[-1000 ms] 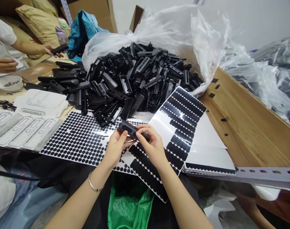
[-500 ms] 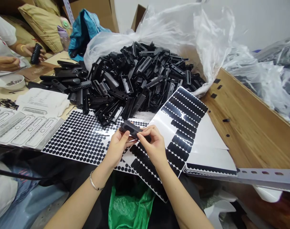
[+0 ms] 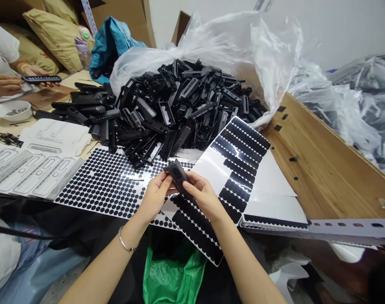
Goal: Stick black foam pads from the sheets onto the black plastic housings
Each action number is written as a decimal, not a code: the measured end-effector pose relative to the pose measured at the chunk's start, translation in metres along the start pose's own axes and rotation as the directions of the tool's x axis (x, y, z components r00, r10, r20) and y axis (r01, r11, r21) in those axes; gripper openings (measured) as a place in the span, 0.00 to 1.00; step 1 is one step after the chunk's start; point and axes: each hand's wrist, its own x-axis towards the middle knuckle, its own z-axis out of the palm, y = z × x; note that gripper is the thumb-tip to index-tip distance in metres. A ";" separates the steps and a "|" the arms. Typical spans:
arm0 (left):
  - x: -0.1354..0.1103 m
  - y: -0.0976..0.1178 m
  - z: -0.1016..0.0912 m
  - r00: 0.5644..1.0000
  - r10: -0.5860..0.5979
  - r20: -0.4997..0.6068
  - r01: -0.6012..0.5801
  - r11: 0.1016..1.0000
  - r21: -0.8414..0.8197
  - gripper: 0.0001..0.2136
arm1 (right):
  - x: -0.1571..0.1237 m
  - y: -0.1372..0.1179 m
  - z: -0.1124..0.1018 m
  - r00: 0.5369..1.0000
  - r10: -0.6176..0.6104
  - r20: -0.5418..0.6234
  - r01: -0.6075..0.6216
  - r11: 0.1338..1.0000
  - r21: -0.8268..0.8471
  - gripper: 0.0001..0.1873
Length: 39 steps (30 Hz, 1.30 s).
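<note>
A black elongated plastic casing [image 3: 179, 177] is held between both hands above the sticker sheets. My left hand [image 3: 156, 192], with a silver bangle at the wrist, pinches its left end. On its right side, the fingers and thumb of my right hand [image 3: 201, 192] are closed round it. Beneath lies a white sheet of round black stickers [image 3: 100, 181]. A second sheet with rows of black strip stickers [image 3: 239, 169] slants under my right forearm. Behind them rises a large pile of similar black plastic casings [image 3: 183, 101], partly inside a clear plastic bag [image 3: 218, 40].
Printed paper cards [image 3: 37, 173] and a white bowl of small parts [image 3: 12, 110] are at the left. A co-worker's hands [image 3: 9, 84] hold another black casing there. A wooden board [image 3: 325, 169] edges the right side. A green bag [image 3: 173, 274] hangs below the table.
The casing in my hands has turned from lying nearly level to a steeper slant. At the left, the co-worker's casing has gone from upright to level.
</note>
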 end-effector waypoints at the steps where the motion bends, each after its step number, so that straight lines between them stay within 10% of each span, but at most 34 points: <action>1: 0.000 0.000 0.000 1.000 -0.005 0.004 0.005 1.000 -0.002 0.25 | -0.001 0.000 0.000 1.000 0.008 -0.003 -0.008 1.000 0.010 0.21; 20: 0.000 0.003 0.004 0.990 -0.118 0.071 0.124 0.990 -0.074 0.26 | -0.008 -0.004 0.007 0.995 -0.076 -0.058 0.061 0.971 -0.233 0.17; 26: 0.008 0.016 -0.016 0.998 -0.041 0.047 0.026 0.960 0.278 0.21 | -0.013 -0.011 0.003 0.992 -0.038 -0.119 0.015 0.982 -0.189 0.15; 31: 0.023 0.026 -0.059 0.908 0.412 -0.080 -0.144 0.485 0.863 0.10 | -0.027 -0.030 -0.017 0.988 0.022 0.154 0.022 0.961 -0.275 0.12; 34: 0.031 0.026 -0.074 0.936 0.337 -0.104 0.017 0.254 0.967 0.17 | -0.035 -0.026 -0.010 0.896 0.095 0.434 0.133 0.874 -0.467 0.13; 39: 0.031 0.025 -0.072 0.943 0.257 -0.210 0.184 0.122 0.975 0.18 | -0.045 -0.003 0.016 0.854 0.123 0.506 0.270 0.726 -0.632 0.18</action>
